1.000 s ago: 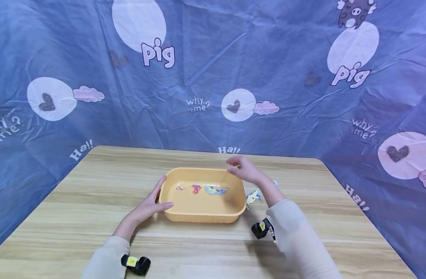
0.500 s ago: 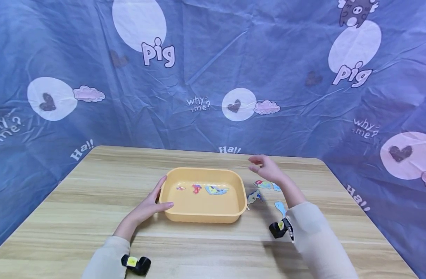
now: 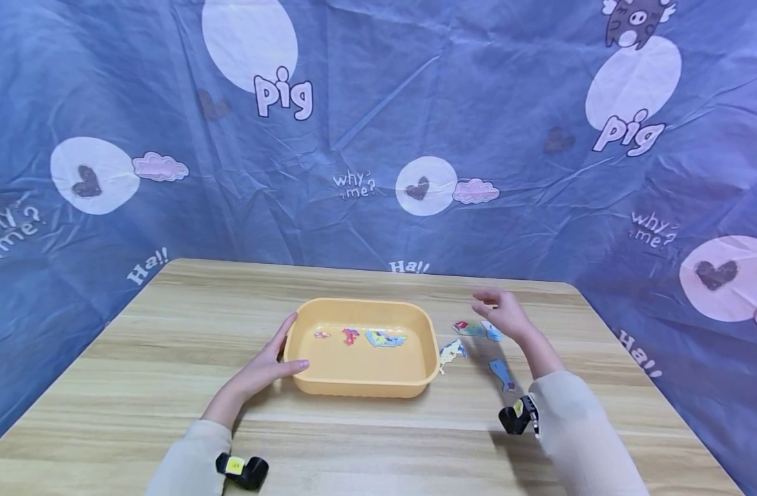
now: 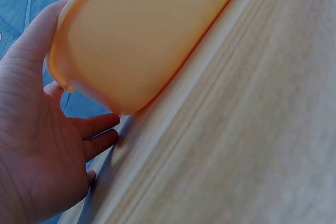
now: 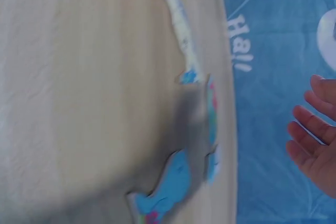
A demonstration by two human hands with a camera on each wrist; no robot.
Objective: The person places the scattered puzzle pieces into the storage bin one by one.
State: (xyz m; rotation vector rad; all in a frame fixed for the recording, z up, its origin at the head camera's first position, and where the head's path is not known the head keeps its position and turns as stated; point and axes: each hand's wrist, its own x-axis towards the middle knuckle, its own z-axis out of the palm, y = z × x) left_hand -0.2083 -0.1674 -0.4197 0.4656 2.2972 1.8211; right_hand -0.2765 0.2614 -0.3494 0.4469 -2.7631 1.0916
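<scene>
My left hand (image 3: pixel 269 358) holds the left end of a yellow-orange plastic tray (image 3: pixel 366 390), thumb over the near rim and fingers along the outside. In the left wrist view several fingertips show just below the tray's corner (image 4: pixel 126 93). Inside the tray lie a small red-and-white piece (image 3: pixel 322 335), a red piece (image 3: pixel 350 336) and a blue-yellow piece (image 3: pixel 384 339), all flat and irregular like map puzzle pieces. My right hand (image 3: pixel 502 311) hovers right of the tray with loosely bent fingers and nothing in them. Below it are a red-green piece (image 3: pixel 468 329) and a light-blue piece (image 3: pixel 492 331).
A white-and-blue piece (image 3: pixel 452 351) lies close to the tray's right side. Farther right and nearer me is a blue piece (image 3: pixel 502 375). The wooden table (image 3: pixel 378 455) ends at the back against a blue printed cloth (image 3: pixel 366 241).
My right hand has moved right, from over the tray's far right corner to above the loose pieces, uncovering some of them. The left hand and tray have stayed put.
</scene>
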